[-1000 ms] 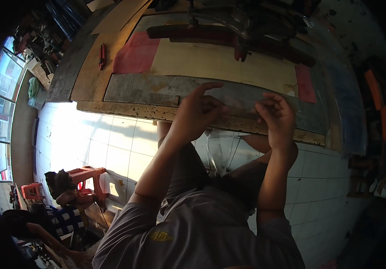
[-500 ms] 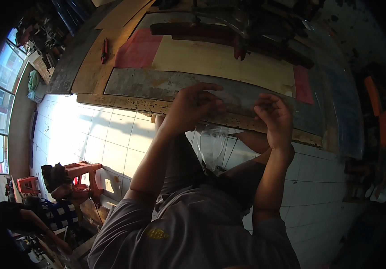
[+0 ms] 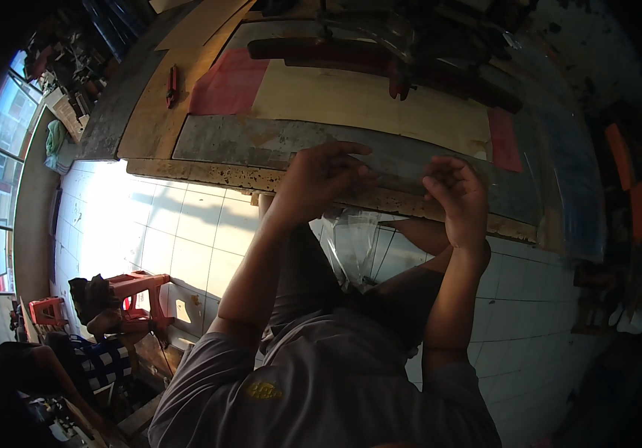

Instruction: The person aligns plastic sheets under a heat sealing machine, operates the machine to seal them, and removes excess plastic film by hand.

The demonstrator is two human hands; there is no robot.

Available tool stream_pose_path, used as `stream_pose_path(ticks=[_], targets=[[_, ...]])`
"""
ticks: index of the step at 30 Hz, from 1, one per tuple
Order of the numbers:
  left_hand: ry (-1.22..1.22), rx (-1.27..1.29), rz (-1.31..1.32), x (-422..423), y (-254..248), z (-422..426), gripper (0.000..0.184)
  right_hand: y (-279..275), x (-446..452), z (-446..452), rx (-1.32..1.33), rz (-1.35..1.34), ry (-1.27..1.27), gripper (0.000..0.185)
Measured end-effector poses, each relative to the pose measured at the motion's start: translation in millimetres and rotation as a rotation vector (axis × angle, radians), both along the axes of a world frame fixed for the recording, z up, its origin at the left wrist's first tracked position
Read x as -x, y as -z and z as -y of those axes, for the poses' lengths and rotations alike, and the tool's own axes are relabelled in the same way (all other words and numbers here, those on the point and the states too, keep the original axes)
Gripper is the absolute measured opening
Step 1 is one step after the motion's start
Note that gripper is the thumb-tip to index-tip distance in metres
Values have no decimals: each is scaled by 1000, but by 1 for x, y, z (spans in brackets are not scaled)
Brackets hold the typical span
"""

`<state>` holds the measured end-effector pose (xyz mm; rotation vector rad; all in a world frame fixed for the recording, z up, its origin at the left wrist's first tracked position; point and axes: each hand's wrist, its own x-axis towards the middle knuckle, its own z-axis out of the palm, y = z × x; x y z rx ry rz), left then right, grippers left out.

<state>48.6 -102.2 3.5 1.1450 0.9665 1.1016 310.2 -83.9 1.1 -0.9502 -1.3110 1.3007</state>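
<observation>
My left hand point(image 3: 328, 178) is over the front edge of the workbench point(image 3: 254, 176), index finger stretched out, thumb and other fingers drawn together. Facing it across a small gap, my right hand point(image 3: 457, 187) has curled fingers with the thumb close to them. What either hand pinches is too small or too dark to make out. A clear plastic sheet or bag point(image 3: 351, 243) hangs below the bench edge in front of my lap, nearest my left hand. Whether its top reaches my fingers cannot be seen.
Beyond my hands a cream sheet point(image 3: 366, 97) with red ends lies under a dark metal bar point(image 3: 321, 54). A red cutter point(image 3: 173, 86) rests on the bench's left side. A red stool point(image 3: 142, 295) and another person's arm point(image 3: 63, 373) are at lower left.
The clear plastic has shifted slightly and shows more brightly below the bench edge. My left fingers have moved a little; my right hand stays almost in place.
</observation>
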Motion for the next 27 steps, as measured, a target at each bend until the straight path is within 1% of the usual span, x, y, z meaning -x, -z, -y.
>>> stream_pose_path(ticks=[5, 14, 17, 20, 23, 26, 27], targets=[[-11, -4, 8, -1, 0, 1, 36, 2, -1, 0, -6, -2, -5, 32], [-38, -36, -12, -2, -3, 3, 34, -3, 6, 5, -97, 89, -53, 41], [-73, -80, -46, -3, 0, 2, 35, -5, 5, 6, -55, 121, -49, 42], [-117, -55, -11, -8, -1, 4, 38, -6, 9, 5, -48, 136, 1, 41], [-252, -178, -307, -10, -9, 4, 40, -12, 13, -1, -15, 144, 22, 37], [-311, -222, -447, -8, -22, -8, 41, -11, 16, -19, -84, 183, 68, 36], [-307, -252, -458, -8, -25, -16, 39, -12, 17, -30, -123, 246, 70, 33]])
